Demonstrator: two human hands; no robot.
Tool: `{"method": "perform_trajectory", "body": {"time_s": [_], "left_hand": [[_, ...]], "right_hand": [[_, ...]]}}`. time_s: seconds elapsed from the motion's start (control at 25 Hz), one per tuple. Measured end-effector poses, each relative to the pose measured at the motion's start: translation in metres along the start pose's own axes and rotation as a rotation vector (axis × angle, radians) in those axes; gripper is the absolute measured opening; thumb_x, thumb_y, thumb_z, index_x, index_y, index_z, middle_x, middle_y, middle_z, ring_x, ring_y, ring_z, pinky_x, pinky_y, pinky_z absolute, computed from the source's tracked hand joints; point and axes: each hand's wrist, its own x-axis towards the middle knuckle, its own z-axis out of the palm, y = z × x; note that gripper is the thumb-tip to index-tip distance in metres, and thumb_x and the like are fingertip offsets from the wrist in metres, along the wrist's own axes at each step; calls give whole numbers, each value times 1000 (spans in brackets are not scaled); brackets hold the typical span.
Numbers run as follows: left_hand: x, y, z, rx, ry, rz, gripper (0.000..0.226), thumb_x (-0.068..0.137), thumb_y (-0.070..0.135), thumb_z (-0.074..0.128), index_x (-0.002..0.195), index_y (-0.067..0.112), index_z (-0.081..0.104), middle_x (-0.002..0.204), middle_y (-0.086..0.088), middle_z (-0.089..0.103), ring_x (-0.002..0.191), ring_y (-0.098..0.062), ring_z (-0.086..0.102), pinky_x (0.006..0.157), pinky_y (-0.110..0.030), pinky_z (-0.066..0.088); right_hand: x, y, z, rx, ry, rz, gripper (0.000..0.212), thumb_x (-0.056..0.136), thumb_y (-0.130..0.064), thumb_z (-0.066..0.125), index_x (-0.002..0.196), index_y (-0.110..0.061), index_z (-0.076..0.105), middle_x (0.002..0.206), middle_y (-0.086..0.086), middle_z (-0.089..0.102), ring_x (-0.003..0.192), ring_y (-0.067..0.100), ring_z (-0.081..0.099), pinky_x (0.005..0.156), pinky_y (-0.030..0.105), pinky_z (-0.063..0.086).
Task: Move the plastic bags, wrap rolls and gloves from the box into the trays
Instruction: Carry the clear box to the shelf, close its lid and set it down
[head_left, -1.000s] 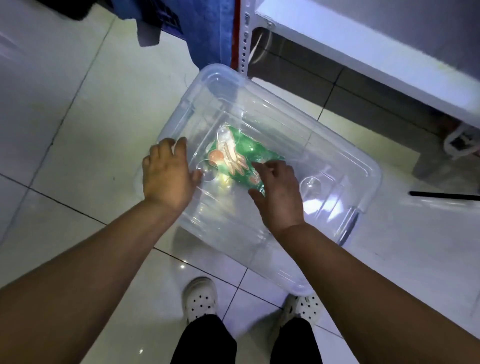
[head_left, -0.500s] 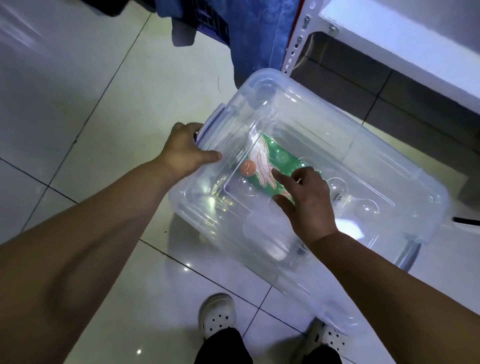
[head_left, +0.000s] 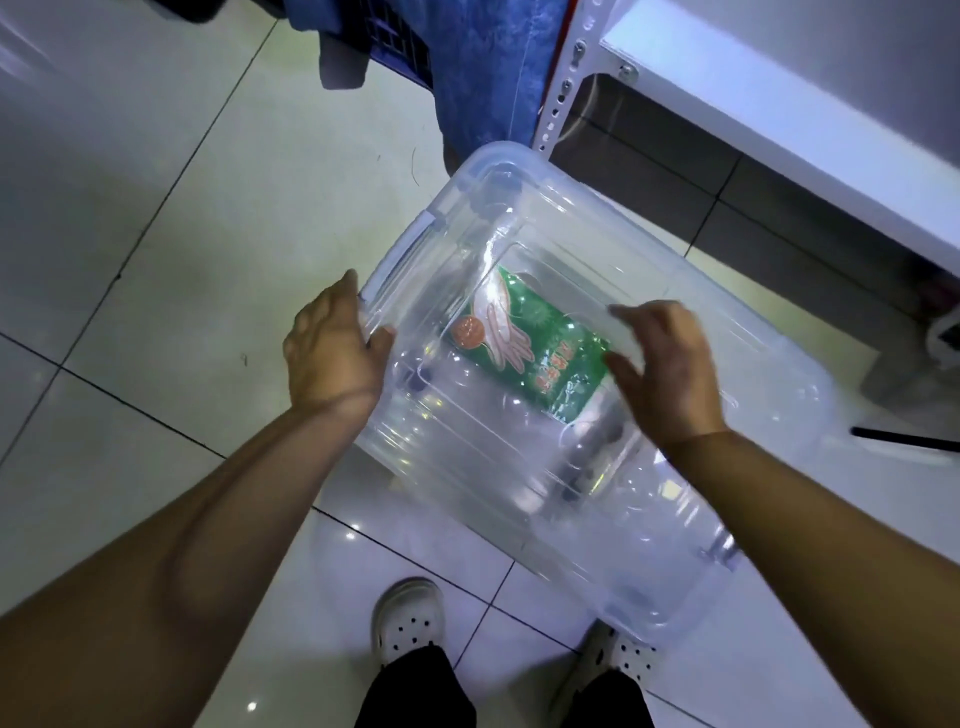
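Bare forearms (head_left: 208, 519), black trousers (head_left: 415, 691), white clog-style shoes (head_left: 410, 618) with round holes, right shoe (head_left: 631, 657) partly hidden, probably matching.

A clear lid (head_left: 571, 291) on the box (head_left: 649, 545) bars the way to the green packet (head_left: 535, 343) inside. Left of the box the floor (head_left: 156, 260) lies open; just behind it stand blue cloth (head_left: 483, 78) and a shelf post (head_left: 563, 78).

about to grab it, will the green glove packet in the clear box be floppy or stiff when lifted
Probably floppy: the green glove packet looks like a flat film pouch, so it may sag if held by one edge. Likely light, being so flat in the clear box. Its glossy wrap could be slippery.
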Motion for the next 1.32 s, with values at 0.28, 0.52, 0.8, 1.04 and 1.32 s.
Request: {"method": "perform_trajectory", "body": {"time_s": [0.28, 0.52, 0.8, 1.04, 1.32], "left_hand": [[-115, 5, 21, -492, -30, -729, 85, 75, 25, 77, 137, -7, 28, 138, -25, 41, 125, -37, 42, 103, -41, 36], [-148, 41, 12, -841, -249, -874, 17, 83, 0, 63, 70, 0, 53, 68, -15, 52, 57, -24, 51, 61, -31, 51], [-174, 131, -87, -824, -222, -657, 23, 79, 1, 68, 75, 8, 47, 72, -15, 49, 69, -27, 53, 78, -43, 51], [-200, 239, -163, -867, -214, -484, 43, 77, -5, 69, 69, 17, 33, 70, -8, 37, 78, -25, 50, 75, -46, 47], [-146, 313, -176, -838, -297, -401, 28, 77, -2, 69, 97, 4, 51, 93, -15, 48, 78, -27, 52, 62, -33, 49]], "right_hand": [[-16, 115, -70, -131, -311, 597, 56, 90, -36, 56, 131, -1, 41, 130, 29, 50, 117, 44, 47, 97, 48, 38], [-34, 118, -92, 438, -300, 830, 28, 85, -31, 65, 97, -11, 50, 98, 16, 53, 74, 26, 52, 62, 30, 45], [-101, 125, -192, 535, -199, 960, 29, 85, -31, 64, 100, -8, 55, 92, 16, 54, 75, 28, 49, 71, 36, 40], [-145, 122, -313, 658, 11, 979, 16, 84, -24, 67, 80, -13, 56, 74, 10, 56, 58, 21, 46, 58, 30, 37], [-144, 120, -376, 896, 162, 1075, 28, 85, -24, 65, 96, -2, 53, 77, 11, 49, 62, 21, 43, 56, 29, 35]]}}
